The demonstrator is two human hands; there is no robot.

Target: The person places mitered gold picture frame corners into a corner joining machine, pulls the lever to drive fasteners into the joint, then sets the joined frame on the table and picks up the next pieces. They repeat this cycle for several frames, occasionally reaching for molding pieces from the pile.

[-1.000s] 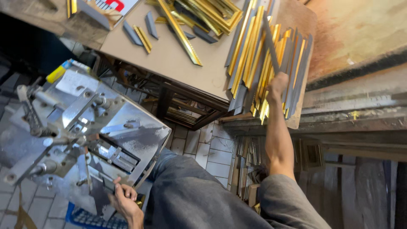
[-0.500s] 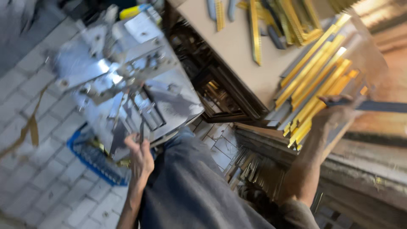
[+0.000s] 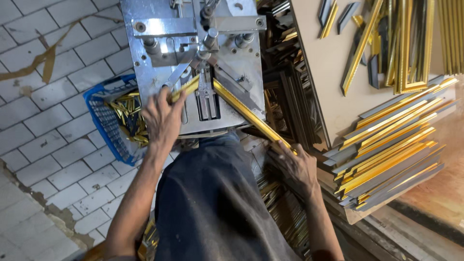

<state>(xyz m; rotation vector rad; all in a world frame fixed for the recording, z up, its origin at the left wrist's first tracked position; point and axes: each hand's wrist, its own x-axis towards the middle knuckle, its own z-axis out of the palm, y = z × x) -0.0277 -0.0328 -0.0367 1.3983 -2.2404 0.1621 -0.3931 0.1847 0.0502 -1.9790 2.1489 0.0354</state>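
Left hand (image 3: 162, 118) was clamped on the short gold moulding strip (image 3: 186, 88), pressing it onto the metal joining machine (image 3: 193, 63). Right hand (image 3: 296, 166) gripped the long gold moulding strip (image 3: 249, 115) at its near end, its long axis slanting up-left from that hand to meet the short strip at the machine's centre.

A long gold moulding strip (image 3: 251, 116) lies slanted across the steel machine bed, meeting a shorter gold piece (image 3: 184, 88) (mitred corner).
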